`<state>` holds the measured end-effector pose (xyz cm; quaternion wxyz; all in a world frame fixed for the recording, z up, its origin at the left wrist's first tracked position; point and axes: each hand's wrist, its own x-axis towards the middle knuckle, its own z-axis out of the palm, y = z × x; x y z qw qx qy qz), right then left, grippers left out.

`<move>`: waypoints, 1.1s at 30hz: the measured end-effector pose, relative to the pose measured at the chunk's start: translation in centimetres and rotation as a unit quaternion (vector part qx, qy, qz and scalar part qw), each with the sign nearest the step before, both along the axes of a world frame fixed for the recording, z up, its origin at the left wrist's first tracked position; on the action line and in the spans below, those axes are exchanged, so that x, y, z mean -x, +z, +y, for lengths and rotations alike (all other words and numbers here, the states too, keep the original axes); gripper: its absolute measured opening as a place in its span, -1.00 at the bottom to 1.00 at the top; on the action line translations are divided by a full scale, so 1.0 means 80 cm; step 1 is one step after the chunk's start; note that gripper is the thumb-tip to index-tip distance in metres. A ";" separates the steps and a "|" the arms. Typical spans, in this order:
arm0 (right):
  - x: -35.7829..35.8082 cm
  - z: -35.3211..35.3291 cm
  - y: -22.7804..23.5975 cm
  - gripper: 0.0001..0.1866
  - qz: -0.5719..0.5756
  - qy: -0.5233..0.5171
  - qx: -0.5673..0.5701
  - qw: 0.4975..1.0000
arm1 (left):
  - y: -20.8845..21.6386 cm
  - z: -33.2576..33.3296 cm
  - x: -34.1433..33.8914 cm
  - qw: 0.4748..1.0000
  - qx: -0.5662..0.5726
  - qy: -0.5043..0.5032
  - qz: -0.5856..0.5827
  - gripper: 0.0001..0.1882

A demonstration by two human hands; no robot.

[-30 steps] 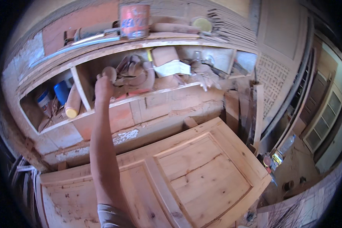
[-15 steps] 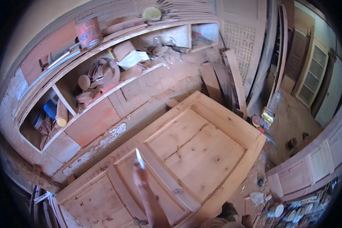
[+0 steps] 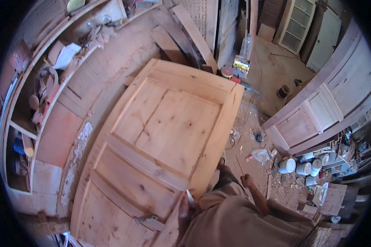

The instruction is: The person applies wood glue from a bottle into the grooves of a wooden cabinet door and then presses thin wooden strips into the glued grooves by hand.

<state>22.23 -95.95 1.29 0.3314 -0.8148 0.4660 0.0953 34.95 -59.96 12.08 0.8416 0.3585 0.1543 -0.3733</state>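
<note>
A panelled wooden door [image 3: 152, 153] lies in front of me, with a long crack in its largest panel. By its near right edge, close to my body, my left hand [image 3: 184, 210] is closed on a pale pointed object [image 3: 189, 196]; only the tip shows, and its kind is unclear. Off the door's right side, above the littered floor, my right hand [image 3: 247, 181] grips a thin wooden stick [image 3: 239, 165]. On the door's lower part rests a small flat tool with a pale blade [image 3: 151, 222], perhaps a scraper.
Dusty shelves [image 3: 22, 131] full of odds and ends run along the left wall. Beyond the door's far corner stand a sanding disc [image 3: 226, 72] and a plastic bottle [image 3: 246, 46]. White tubs [image 3: 287, 165] and another panelled door [image 3: 305, 119] are at the right.
My view has swung right and down. My left hand has drawn back from over the door's middle panel toward my body, still holding the pale object. The right hand and stick show more fully.
</note>
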 end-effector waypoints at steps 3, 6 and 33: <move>0.015 0.012 0.005 -0.53 -0.006 -0.022 -0.021 1.000 | 0.093 -0.033 -0.041 0.969 -0.141 -0.087 -0.181 -0.69; 0.048 0.022 -0.032 -0.53 -0.043 -0.025 -0.036 0.998 | 0.123 -0.044 -0.072 0.983 -0.083 -0.010 -0.161 -0.70; 0.098 -0.055 -0.127 -0.62 -0.045 -0.045 -0.062 0.996 | -0.007 -0.071 -0.054 0.909 -0.290 0.120 -0.273 -0.71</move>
